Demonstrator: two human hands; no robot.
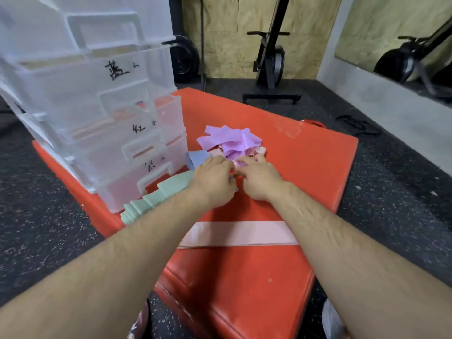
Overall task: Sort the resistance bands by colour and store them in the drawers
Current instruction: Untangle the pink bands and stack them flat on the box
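two hands (212, 183) (260, 178), four drawers (105, 30) (80, 81) (115, 133) (122, 189), one mat (247, 277)

Gym, exercise bike (269, 59), rubber floor (367, 192), red mat (269, 277)

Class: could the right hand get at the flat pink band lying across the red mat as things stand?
Probably yes. The flat pink band lies with nothing on it, nearer the person than the right hand, which is at the band pile; only forearms cross over it.

Dark speckled rubber floor (367, 192), OSB-panelled far wall (225, 45) with black exercise machine (270, 59) standing before it, white wall (362, 99) on right carrying a mirror (381, 28), red padded platform (244, 277) near centre.
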